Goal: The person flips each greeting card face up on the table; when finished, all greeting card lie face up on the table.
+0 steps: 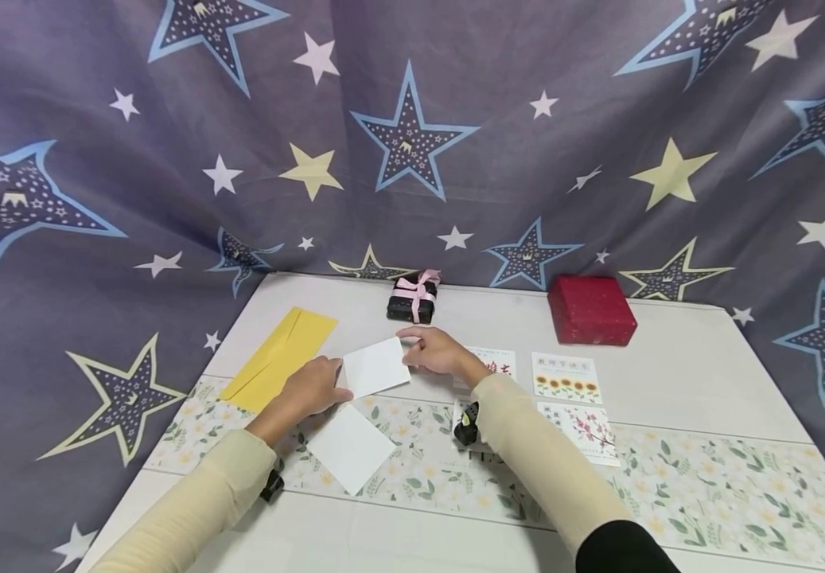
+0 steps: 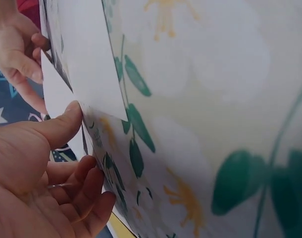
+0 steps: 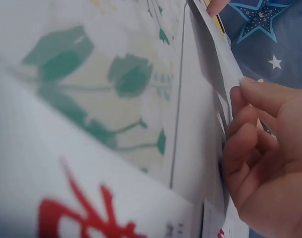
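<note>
Head view: left hand (image 1: 310, 387) and right hand (image 1: 437, 351) are pinching a white card (image 1: 376, 368) (handling seemingly midway, unfinished), while white square (image 1: 352, 448) and yellow envelope (image 1: 285, 350) are lying unheld.

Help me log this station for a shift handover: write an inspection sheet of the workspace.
Surface: white table with a floral band.
Job's things: held white card; loose white card lying nearer the camera.
Clutter: yellow envelope, black box with pink ribbon, red box, printed cards.
Hands: left hand grips the held white card's left end; right hand pinches its right end.
Cables: nothing seen.
Surroundings: star-patterned curtain behind the table.
</note>
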Tool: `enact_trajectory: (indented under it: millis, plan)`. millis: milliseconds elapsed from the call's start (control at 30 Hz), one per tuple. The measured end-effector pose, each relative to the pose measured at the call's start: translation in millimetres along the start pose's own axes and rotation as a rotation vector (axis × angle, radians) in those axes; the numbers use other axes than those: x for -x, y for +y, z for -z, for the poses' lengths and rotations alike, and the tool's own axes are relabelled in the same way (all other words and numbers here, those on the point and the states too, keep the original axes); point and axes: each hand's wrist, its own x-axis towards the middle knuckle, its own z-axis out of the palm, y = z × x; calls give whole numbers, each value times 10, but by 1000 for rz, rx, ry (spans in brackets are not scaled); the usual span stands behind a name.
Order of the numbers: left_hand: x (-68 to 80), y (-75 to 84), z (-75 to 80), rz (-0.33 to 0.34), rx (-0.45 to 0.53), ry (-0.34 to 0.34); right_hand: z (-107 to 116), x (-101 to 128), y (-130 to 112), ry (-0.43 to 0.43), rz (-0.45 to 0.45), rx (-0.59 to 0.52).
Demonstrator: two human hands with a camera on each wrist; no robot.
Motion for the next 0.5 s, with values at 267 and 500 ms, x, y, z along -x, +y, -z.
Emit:
enact_trajectory:
  millis: [267, 500]
  plan:
    - [-49, -71, -23, -22, 42, 39, -14, 72, -6, 23, 46, -60]
    - [-112, -114, -13, -74, 279, 194, 4, 162, -40, 52, 78, -87]
